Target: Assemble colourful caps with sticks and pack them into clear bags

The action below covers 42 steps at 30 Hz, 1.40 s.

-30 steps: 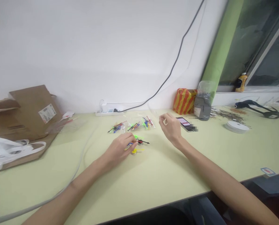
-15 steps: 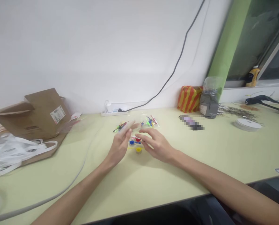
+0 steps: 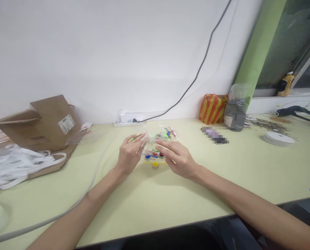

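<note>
- Left hand (image 3: pixel 129 154), right hand (image 3: pixel 180 159), frame centre: whether either grip clamps the clear bag (image 3: pixel 151 141) cannot be told.
- Yellow piece (image 3: pixel 155 165), just below: presumably placed for short reach.

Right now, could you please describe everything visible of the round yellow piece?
The round yellow piece has a yellow top, a paler lower body and a thin yellow strip showing at both sides. It looks plastic and rests upright on the table between the left hand and right hand; whether either touches it is unclear.
</note>
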Each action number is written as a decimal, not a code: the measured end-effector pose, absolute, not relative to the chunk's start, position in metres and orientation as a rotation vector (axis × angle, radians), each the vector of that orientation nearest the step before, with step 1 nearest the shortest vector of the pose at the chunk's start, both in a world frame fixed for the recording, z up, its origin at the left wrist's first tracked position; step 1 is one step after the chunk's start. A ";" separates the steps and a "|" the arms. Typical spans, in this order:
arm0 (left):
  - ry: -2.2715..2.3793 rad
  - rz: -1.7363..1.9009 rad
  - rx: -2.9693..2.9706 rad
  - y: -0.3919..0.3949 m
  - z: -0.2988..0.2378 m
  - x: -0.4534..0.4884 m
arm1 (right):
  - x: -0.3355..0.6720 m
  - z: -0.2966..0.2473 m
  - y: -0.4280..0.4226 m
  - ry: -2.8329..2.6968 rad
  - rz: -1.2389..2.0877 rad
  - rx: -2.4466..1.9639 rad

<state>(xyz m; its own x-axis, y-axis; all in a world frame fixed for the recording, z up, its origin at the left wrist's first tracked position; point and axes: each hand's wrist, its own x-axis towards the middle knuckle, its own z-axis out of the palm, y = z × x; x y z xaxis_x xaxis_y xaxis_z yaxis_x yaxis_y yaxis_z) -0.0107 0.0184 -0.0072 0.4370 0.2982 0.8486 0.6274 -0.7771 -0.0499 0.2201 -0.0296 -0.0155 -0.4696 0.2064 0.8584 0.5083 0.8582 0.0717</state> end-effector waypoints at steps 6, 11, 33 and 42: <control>-0.761 -1.171 -2.393 0.013 -0.004 -0.008 | 0.216 -0.019 -0.027 -2.083 -0.438 -0.553; -0.695 -1.093 -2.459 0.011 -0.002 -0.006 | 0.213 -0.019 -0.030 -2.023 -0.529 -0.625; -0.815 -0.997 -2.470 0.015 -0.005 -0.008 | 0.225 -0.017 -0.023 -1.975 -0.362 -0.706; -0.827 -1.002 -2.417 0.008 0.000 -0.007 | 0.220 -0.023 -0.019 -2.031 -0.296 -0.683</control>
<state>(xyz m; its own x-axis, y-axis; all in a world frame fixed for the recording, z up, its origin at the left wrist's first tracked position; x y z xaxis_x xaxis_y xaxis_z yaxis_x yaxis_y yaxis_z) -0.0066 0.0080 0.0000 0.5692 0.3688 0.7348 0.6517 -0.7473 -0.1299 0.2203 -0.0192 -0.0225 -0.4029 0.3481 0.8465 0.5754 0.8156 -0.0615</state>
